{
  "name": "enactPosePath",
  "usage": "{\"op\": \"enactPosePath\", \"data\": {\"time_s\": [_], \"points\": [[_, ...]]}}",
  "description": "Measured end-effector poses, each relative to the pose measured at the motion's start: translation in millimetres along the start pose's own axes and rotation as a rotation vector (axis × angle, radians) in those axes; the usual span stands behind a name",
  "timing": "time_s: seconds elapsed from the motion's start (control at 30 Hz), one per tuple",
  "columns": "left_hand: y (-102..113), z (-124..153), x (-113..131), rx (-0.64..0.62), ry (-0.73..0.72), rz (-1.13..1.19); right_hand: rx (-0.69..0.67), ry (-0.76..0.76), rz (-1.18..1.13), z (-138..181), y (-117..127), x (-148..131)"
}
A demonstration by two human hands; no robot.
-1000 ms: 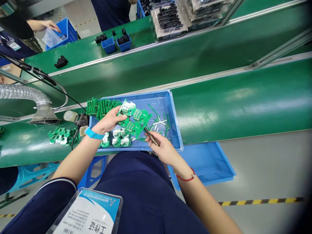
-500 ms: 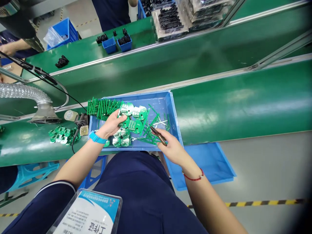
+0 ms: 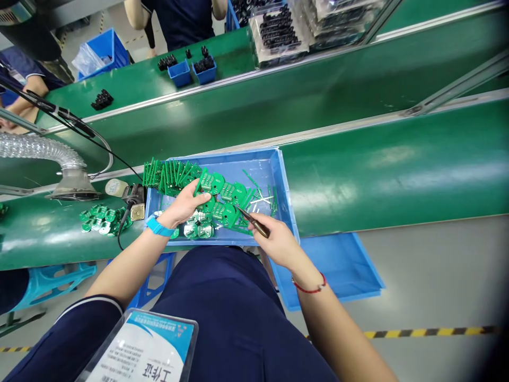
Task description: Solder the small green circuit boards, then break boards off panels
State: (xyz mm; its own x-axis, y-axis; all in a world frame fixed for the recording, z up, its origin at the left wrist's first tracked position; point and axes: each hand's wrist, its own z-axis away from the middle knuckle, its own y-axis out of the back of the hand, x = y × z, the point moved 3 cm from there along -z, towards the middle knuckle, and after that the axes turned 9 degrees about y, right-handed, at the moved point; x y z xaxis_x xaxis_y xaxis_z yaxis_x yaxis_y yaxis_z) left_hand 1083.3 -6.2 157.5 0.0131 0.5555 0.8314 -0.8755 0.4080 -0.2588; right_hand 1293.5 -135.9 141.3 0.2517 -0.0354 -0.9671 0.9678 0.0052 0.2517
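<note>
My left hand (image 3: 186, 203) grips the left side of a green circuit board panel (image 3: 225, 192) made of several joined round boards, held above the blue tray (image 3: 287, 197). In my right hand (image 3: 274, 239) are brown-handled pliers (image 3: 257, 224), their tips at the panel's lower right part. Whether the jaws touch the board I cannot tell. Stacked board panels (image 3: 169, 176) stand on edge at the tray's upper left. Loose round boards (image 3: 198, 229) lie in the tray below the panel, and thin green strips (image 3: 273, 201) lie to the right.
Left of the tray are a soldering iron stand (image 3: 137, 196), a heap of round boards (image 3: 104, 218) and a fume duct funnel (image 3: 73, 183). A second blue tray (image 3: 338, 265) sits lower right. Across the bench, small blue bins (image 3: 180, 74) and people are visible.
The panel has tilted in my left hand, its shiny glare now gone. My right hand has brought the pliers up and left, from over the strips to the panel's lower edge.
</note>
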Motion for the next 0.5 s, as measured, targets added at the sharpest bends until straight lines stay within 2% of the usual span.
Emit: {"op": "enactPosePath", "data": {"time_s": [0.2,0.33,0.5], "points": [[-5.8,-3.5,-32.0,-0.129,0.247,0.154,-0.109,0.122,-0.029,0.0,-8.9,-9.2],[-4.8,-9.3,-51.9,-0.08,0.227,0.156,-0.119,0.121,0.036,0.9,-6.1,4.5],[12.5,-10.1,-51.7,0.048,0.155,0.051,-0.172,-0.024,0.325,-5.3,4.7,41.6]]}}
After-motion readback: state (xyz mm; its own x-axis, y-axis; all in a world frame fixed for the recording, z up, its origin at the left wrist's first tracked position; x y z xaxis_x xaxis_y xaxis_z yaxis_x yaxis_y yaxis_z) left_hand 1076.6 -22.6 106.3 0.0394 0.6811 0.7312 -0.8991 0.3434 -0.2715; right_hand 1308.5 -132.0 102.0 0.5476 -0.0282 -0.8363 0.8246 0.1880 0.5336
